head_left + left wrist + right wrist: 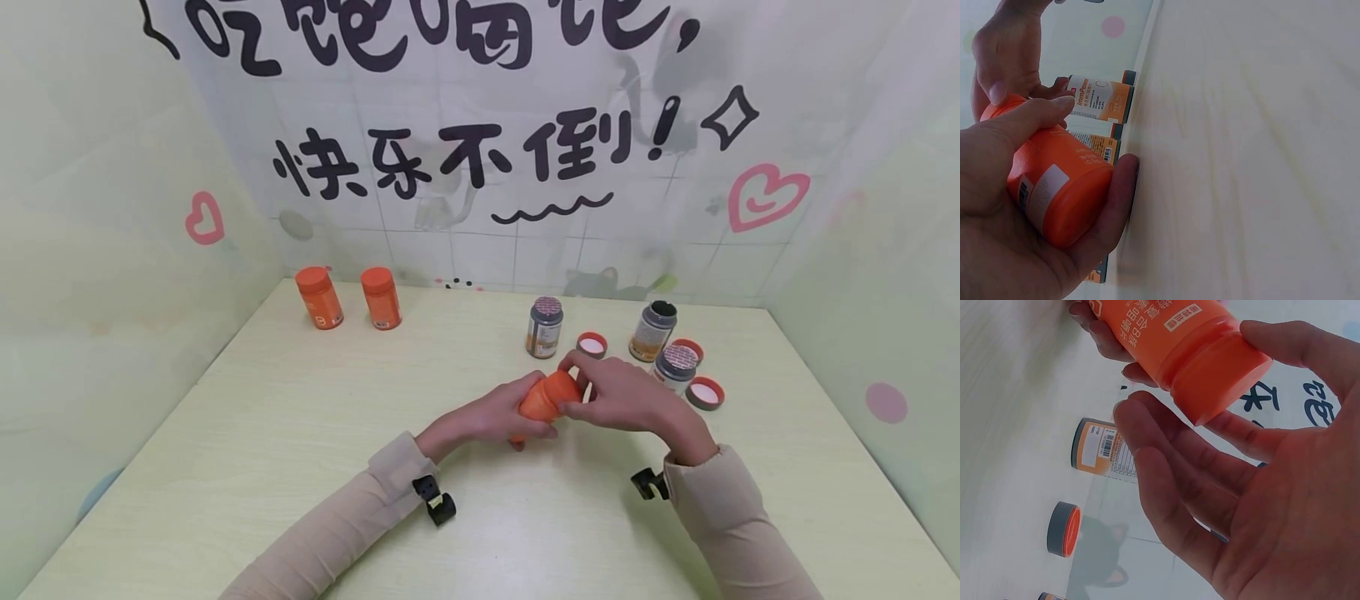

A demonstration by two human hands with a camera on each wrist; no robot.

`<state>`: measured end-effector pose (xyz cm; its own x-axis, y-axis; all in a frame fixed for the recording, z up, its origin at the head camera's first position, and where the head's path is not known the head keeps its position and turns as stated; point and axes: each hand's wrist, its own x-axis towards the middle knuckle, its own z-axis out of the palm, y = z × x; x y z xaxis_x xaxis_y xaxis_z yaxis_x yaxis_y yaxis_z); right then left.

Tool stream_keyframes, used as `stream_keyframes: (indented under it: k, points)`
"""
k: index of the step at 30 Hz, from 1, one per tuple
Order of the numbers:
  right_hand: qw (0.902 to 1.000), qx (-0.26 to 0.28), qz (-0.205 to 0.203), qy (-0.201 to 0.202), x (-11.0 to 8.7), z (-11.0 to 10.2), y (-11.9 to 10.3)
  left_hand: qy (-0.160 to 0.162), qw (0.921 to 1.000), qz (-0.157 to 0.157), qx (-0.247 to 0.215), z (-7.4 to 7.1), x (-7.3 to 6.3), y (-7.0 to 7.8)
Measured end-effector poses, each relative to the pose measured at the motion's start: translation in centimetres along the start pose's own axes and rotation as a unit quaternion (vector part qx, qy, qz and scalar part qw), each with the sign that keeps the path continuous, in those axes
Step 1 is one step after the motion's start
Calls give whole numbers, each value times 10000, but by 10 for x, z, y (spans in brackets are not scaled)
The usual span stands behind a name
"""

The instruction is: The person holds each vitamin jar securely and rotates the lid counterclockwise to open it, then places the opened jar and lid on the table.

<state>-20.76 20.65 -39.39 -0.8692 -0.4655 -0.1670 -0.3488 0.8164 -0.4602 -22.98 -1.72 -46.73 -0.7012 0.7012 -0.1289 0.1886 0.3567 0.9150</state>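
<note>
My left hand point(504, 414) grips an orange bottle point(1063, 178), tilted above the middle of the table. Its thumb lies along the upper side, and the fingers wrap below, the bottle's base showing in the left wrist view. My right hand point(628, 395) is at the bottle's orange cap point(1222, 378). In the right wrist view its thumb and a finger pinch the cap from opposite sides, while the other fingers curve loosely beneath. The cap sits on the bottle, at the end pointing toward my right hand.
Two capped orange bottles point(382, 298) stand at the back left. Behind my right hand are three uncapped grey bottles, one with a patterned seal point(545, 327) and one with a dark mouth point(652, 332). Orange-and-grey caps point(705, 392) lie among them. A printed wall sheet point(480, 250) rises behind.
</note>
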Motion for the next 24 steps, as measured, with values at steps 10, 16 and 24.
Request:
stream_keyframes:
  k: [10,16,24]
  points:
    - [9980,-255,519,271,3,7,-2,-91,9999,61,49,-1,1,-2]
    - [9983,-250,477,202,2,7,-3,-87,10000,-13,40,-1,2,-1]
    - [9993,-96,340,89,2,4,-4,-59,10000,29,58,-1,1,0]
